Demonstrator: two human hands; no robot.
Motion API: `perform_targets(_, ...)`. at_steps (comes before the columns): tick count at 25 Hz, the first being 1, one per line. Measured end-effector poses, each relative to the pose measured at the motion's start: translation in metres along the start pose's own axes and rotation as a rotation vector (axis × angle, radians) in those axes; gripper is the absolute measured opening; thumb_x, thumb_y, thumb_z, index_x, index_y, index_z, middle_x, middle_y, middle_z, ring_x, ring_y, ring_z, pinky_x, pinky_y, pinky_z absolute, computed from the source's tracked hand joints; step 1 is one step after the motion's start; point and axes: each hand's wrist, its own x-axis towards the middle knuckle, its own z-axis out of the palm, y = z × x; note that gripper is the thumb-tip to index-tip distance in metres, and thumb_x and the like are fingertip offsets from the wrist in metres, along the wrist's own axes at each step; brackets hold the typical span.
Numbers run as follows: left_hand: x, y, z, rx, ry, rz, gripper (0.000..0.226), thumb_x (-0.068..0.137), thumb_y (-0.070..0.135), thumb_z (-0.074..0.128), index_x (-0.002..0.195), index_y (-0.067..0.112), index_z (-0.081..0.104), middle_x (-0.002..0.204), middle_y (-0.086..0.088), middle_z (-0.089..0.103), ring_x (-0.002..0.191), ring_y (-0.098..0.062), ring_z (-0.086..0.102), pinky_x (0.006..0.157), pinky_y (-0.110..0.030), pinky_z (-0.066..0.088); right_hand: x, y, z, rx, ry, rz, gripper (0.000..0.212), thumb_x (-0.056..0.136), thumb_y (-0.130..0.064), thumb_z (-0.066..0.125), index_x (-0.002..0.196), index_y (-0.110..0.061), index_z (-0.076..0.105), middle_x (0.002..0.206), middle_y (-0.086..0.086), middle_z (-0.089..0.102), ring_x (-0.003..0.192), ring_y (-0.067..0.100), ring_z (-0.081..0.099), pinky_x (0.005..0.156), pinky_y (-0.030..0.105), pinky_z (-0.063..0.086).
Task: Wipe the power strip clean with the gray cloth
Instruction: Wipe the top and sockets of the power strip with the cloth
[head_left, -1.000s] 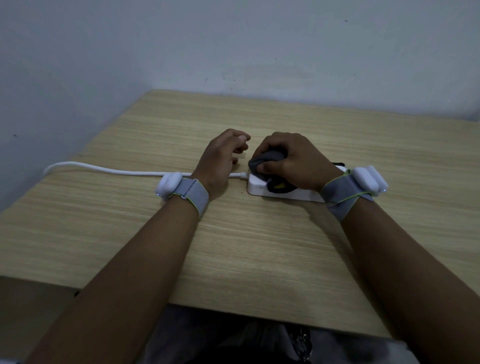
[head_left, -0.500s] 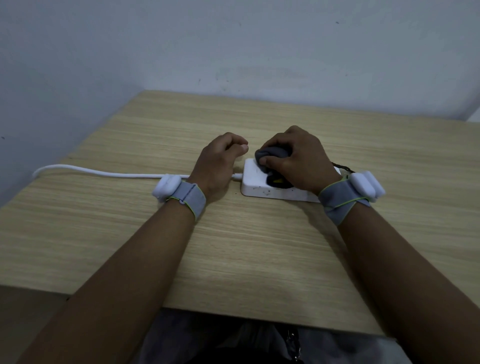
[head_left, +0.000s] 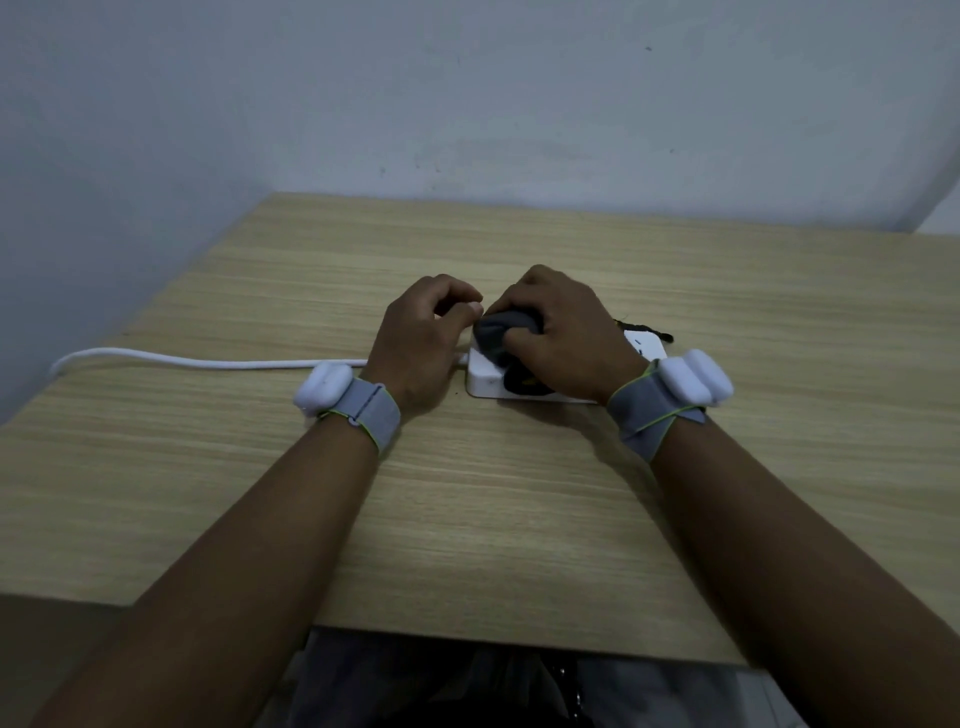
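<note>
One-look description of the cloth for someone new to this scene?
On the light wooden table, find the white rectangular power strip at the end of the white cable. The dark gray bunched cloth sits on the strip's cable end, gripped by the right hand; it alone is soft and wadded.

Left wristband (head_left: 371, 415) and right wristband (head_left: 644, 418), mid-frame, are grey fabric edged yellow-green. Left pod (head_left: 323, 387) and right pod (head_left: 698, 383) are rounded, white.

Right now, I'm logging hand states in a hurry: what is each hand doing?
Left hand: fingers curled, nothing visibly held.
Right hand: grips the gray cloth on the power strip.
</note>
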Motion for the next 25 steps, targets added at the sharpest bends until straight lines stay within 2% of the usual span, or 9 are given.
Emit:
perform_targets(2,-0.003,0.003,0.003,0.077,0.008,0.081,0.015,0.088,0.022,0.058,0.093,0.013,0.068,0.096,-0.001,0.065,0.087,-0.009,0.057,0.072,-0.009,0.04,-0.001,0.007,-0.004,-0.002,0.059,0.052,0.034,0.073,-0.032,0.056,0.102,-0.017,0.067,0.1,0.007,0.054,0.089,0.02,0.052,0.075,0.027,0.037)
perform_targets(7,-0.007,0.014,0.005,0.2,0.0,0.227,0.016,0.081,0.018,0.068,0.096,0.012,0.068,0.096,-0.002,0.063,0.091,-0.015,0.058,0.078,-0.027,0.046,-0.003,0.034,-0.017,-0.004,0.193,0.189,0.032,0.07,-0.025,0.073,0.093,-0.01,0.056,0.094,0.006,0.051,0.084,0.022,0.048,0.067,0.022,0.027)
perform_targets(12,-0.017,0.028,0.011,0.303,-0.13,0.408,0.016,0.074,0.015,0.071,0.09,0.012,0.071,0.091,-0.005,0.066,0.088,-0.022,0.057,0.078,-0.032,0.044,-0.009,0.057,-0.03,0.025,0.286,0.287,0.022,0.078,-0.029,0.071,0.092,-0.014,0.064,0.092,0.009,0.066,0.086,0.025,0.058,0.073,0.028,0.041)
perform_targets(15,-0.019,0.029,0.017,0.336,-0.169,0.401,0.009,0.075,0.014,0.071,0.084,0.012,0.073,0.089,-0.005,0.066,0.086,-0.024,0.057,0.079,-0.04,0.046,-0.013,0.072,-0.038,0.016,0.544,0.354,0.021,0.083,-0.029,0.066,0.095,-0.011,0.064,0.095,0.012,0.066,0.09,0.028,0.059,0.076,0.028,0.037)
perform_targets(17,-0.019,0.029,0.017,0.339,-0.166,0.389,0.008,0.076,0.015,0.07,0.083,0.012,0.074,0.089,-0.004,0.066,0.087,-0.025,0.057,0.08,-0.042,0.046,-0.015,0.078,-0.042,0.014,0.693,0.409,0.025,0.08,-0.032,0.068,0.092,-0.011,0.06,0.096,0.012,0.061,0.088,0.027,0.055,0.071,0.022,0.03)
perform_targets(19,-0.019,0.029,0.017,0.345,-0.166,0.383,0.01,0.076,0.018,0.069,0.083,0.013,0.074,0.089,-0.004,0.065,0.088,-0.025,0.057,0.08,-0.043,0.046,-0.015,0.078,-0.04,-0.015,0.582,0.425,0.028,0.074,-0.036,0.072,0.085,-0.016,0.056,0.092,0.007,0.058,0.082,0.021,0.051,0.069,0.022,0.029)
perform_targets(21,-0.019,0.029,0.017,0.364,-0.171,0.372,0.015,0.076,0.024,0.067,0.085,0.015,0.074,0.091,-0.002,0.064,0.088,-0.023,0.056,0.08,-0.042,0.046,-0.015,0.074,-0.037,-0.051,0.331,0.364,0.028,0.072,-0.038,0.073,0.084,-0.018,0.06,0.091,0.004,0.062,0.082,0.019,0.055,0.071,0.029,0.04)
perform_targets(23,-0.019,0.029,0.018,0.378,-0.194,0.363,0.022,0.076,0.03,0.064,0.089,0.017,0.074,0.094,0.001,0.063,0.09,-0.021,0.054,0.081,-0.039,0.044,-0.017,0.071,-0.043,-0.034,0.138,0.306,0.022,0.076,-0.036,0.071,0.091,-0.021,0.067,0.096,0.003,0.069,0.087,0.02,0.061,0.077,0.031,0.047)
perform_targets(25,-0.018,0.028,0.017,0.376,-0.219,0.352,0.026,0.076,0.035,0.063,0.093,0.019,0.074,0.098,0.002,0.061,0.092,-0.02,0.052,0.082,-0.036,0.041,-0.02,0.071,-0.053,-0.008,0.036,0.302,0.02,0.081,-0.031,0.067,0.099,-0.025,0.071,0.103,0.002,0.071,0.095,0.02,0.062,0.082,0.03,0.047)
